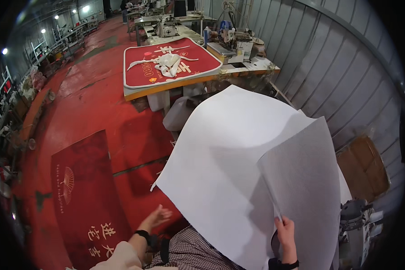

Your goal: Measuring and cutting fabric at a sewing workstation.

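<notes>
A large mat-like sheet (211, 148), white on its broad face, slopes in front of me from my lap toward the far table. Its right part is folded over and looks grey. My right hand (285, 234) is closed on the edge of this folded part, fingers wrapped over it. To the left of the sheet, my left hand (158, 217) is held in the air, fingers stretched out and nothing in them. A short white tail (153, 186) sticks out at the sheet's left corner.
A red mat with pale trim (137, 74) lies on the sewing table (184, 82), topped by a crumpled white cloth strip (168, 64). Behind stands a sewing machine (240, 45). A dark red printed mat (85, 189) is at my left; a machine part (357, 220) stands at right.
</notes>
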### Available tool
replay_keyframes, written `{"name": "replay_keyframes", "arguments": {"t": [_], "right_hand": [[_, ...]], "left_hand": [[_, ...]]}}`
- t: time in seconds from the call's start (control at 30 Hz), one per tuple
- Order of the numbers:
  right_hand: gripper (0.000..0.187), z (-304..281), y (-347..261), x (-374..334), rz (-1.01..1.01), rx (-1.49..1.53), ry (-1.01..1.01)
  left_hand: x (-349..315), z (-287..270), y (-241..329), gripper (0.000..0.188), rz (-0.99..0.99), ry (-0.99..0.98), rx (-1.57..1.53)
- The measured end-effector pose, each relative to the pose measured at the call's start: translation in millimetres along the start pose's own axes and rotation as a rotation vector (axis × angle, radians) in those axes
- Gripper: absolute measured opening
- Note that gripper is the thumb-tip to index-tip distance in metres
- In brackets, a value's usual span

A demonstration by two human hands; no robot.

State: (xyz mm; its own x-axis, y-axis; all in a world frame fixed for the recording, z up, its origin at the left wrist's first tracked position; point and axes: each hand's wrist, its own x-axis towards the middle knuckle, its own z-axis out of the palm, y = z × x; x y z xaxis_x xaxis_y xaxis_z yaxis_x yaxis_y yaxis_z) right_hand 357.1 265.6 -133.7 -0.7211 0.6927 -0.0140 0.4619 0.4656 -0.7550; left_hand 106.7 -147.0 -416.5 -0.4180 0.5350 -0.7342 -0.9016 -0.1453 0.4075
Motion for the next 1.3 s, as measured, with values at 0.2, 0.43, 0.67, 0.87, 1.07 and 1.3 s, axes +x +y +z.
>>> {"name": "replay_keyframes", "arguments": {"t": [0.2, 0.43, 0.67, 0.87, 1.07, 1.3], "right_hand": [[0.025, -40, -105, 16, 0.123, 0.769, 0.1], [0.047, -170, -217, 18, -0.218, 0.962, 0.417], [0.05, -346, -180, -68, -0.547, 1.005, 0.025], [0.035, -194, -142, -50, -0.088, 1.167, 0.457], [0.027, -187, 8, -35, 0.067, 0.746, 0.54], [0.028, -182, 58, -38, 0.174, -0.319, 0.658]], "left_hand": [[23, 133, 12, 0.053, 0.454, -0.139, -0.203], [-117, 223, 166, 0.032, 1.225, 0.466, 0.573], [-207, 402, 366, 0.032, 2.165, 0.399, 1.161], [-365, 477, 372, 0.036, 2.546, -0.026, 1.043], [-331, 442, 118, 0.031, 2.353, -1.255, 2.422], [-232, 412, 157, 0.067, 1.178, -0.541, 2.177]]}}
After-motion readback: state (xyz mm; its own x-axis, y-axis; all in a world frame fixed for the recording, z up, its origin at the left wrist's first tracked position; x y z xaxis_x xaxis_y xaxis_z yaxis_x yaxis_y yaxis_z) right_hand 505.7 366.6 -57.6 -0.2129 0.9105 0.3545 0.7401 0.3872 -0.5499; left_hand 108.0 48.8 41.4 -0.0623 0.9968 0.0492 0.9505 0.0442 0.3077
